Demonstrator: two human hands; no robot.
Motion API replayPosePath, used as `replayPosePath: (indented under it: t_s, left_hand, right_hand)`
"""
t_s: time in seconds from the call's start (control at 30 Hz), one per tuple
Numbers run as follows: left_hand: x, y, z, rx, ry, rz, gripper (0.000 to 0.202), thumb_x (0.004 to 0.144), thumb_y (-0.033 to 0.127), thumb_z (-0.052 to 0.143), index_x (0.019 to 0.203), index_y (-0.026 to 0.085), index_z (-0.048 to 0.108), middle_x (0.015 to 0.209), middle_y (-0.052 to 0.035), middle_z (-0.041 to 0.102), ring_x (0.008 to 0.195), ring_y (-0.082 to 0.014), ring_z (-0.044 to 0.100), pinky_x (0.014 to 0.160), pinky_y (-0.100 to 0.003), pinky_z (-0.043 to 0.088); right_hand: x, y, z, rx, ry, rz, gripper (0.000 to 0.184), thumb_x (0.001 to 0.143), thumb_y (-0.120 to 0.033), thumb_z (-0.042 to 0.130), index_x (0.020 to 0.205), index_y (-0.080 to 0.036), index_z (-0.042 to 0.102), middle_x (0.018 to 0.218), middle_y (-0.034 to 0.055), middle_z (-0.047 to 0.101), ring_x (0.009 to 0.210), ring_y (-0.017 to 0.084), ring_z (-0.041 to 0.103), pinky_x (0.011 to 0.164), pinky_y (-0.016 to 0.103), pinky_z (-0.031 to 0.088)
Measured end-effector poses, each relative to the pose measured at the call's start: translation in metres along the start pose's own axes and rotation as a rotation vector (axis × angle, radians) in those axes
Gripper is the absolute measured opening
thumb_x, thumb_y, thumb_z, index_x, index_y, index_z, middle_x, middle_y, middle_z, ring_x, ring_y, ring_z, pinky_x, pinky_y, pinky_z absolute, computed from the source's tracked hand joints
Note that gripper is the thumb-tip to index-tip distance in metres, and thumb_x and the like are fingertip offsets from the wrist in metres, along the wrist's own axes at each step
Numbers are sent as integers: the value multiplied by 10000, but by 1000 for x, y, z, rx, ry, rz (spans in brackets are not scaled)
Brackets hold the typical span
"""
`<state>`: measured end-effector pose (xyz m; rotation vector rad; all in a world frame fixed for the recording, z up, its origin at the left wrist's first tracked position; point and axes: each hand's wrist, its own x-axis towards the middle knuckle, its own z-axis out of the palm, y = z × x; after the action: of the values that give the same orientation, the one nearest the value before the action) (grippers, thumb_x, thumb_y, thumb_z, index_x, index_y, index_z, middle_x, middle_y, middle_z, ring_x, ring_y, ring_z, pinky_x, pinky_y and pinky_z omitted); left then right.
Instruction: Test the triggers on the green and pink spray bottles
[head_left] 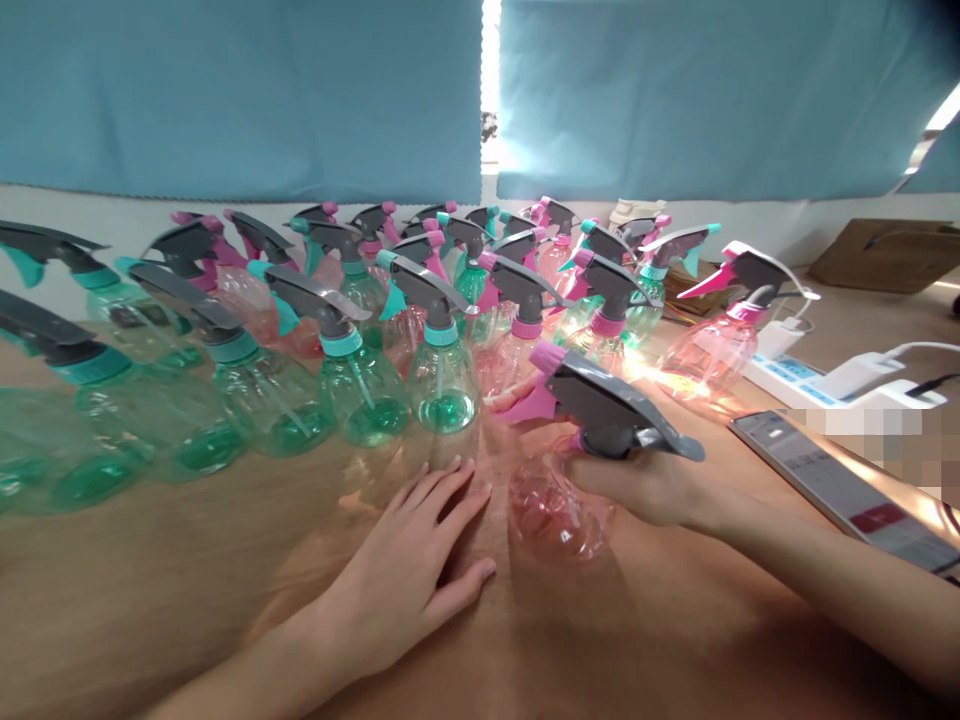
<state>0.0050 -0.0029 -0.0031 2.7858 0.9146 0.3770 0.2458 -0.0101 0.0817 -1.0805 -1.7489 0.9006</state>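
Note:
My right hand (637,485) is wrapped round the neck of a clear pink spray bottle (559,510), partly behind its grey head with pink trigger and nozzle. The bottle is upright, and its base is on or just above the wooden table (225,600); I cannot tell which. To its left, my left hand (416,550) lies flat on the table, fingers apart, holding nothing. Beyond that hand stands a green spray bottle (442,385) with a turquoise collar. A pink spray bottle (514,360) is behind the held one, partly covered by it.
Several green and pink spray bottles crowd the table's back and left, including a green one (364,400). On the right are another pink bottle (712,350), a phone (840,490), a white power strip (787,378) with chargers, and a cardboard piece (885,255). Blue blinds (240,100) hang behind.

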Motion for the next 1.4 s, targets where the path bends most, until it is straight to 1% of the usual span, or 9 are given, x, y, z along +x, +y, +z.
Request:
replayPosePath:
  t_s: [0.13,0.33,0.57,0.87,1.0,1.17,1.27,1.33,1.4]
  left_hand:
    - [0,0,-1,7,-8,-5,527,961,418,522,1441,216,436,1521,-112,404,1374,-323,376,1100,-511,352]
    - [0,-1,0,15,13,15,516,975,431,496,1435,205,446,1516,-119,410,1369,-329,384,1107,-522,344]
    - [0,-1,0,11,9,9,503,977,412,503,1429,197,456,1503,-126,426,1363,-330,389,1102,-527,347]
    - [5,8,-12,23,-66,-21,511,961,387,542,1406,144,482,1488,-155,442,1366,-325,392,1112,-518,336]
    - [5,8,-11,21,-57,-22,503,955,378,545,1393,136,494,1477,-158,452,1352,-328,404,1101,-521,348]
    - [3,5,-3,18,-13,-4,508,962,397,517,1403,148,482,1476,-149,452,1347,-331,405,1093,-516,359]
    - [3,3,-1,27,13,1,489,968,422,497,1389,174,493,1473,-135,457,1334,-327,421,1090,-513,363]
    - [3,3,-2,36,-3,-3,486,972,424,497,1388,173,495,1478,-138,452,1341,-325,416,1094,-517,357]
    - [4,5,-6,43,-30,-13,491,974,409,504,1397,159,488,1480,-148,448,1351,-326,404,1097,-526,349]
  right_hand:
    - [-1,1,-1,-14,-1,14,292,635,-132,514,507,-228,270,468,-80,255,431,74,260,392,220,270]
    - [-1,3,-1,-65,47,29,277,618,-188,498,516,-230,244,476,-84,252,445,66,240,394,213,208]
    - [0,-2,-2,-70,67,-23,238,622,-202,481,535,-233,262,500,-85,267,448,66,246,399,212,244]
    - [1,-5,1,-81,88,-69,239,587,-151,466,525,-229,249,505,-76,248,443,63,229,392,215,206]
    - [0,-2,2,-140,152,-143,206,656,-162,542,593,-242,363,513,-75,287,457,87,295,425,233,314]
    - [-9,7,2,-317,172,8,211,734,-417,710,743,-248,584,612,-34,509,552,143,491,515,283,472]
    - [-17,15,0,-334,186,22,405,679,-490,784,989,-270,646,790,11,655,821,251,649,716,382,567]
    - [-24,21,-4,-349,177,-32,532,683,-503,789,1136,-286,616,969,44,690,1019,308,642,845,442,557]
    - [-32,24,-8,-374,149,-95,578,719,-500,771,1225,-297,578,1081,55,684,1089,320,625,914,472,532]
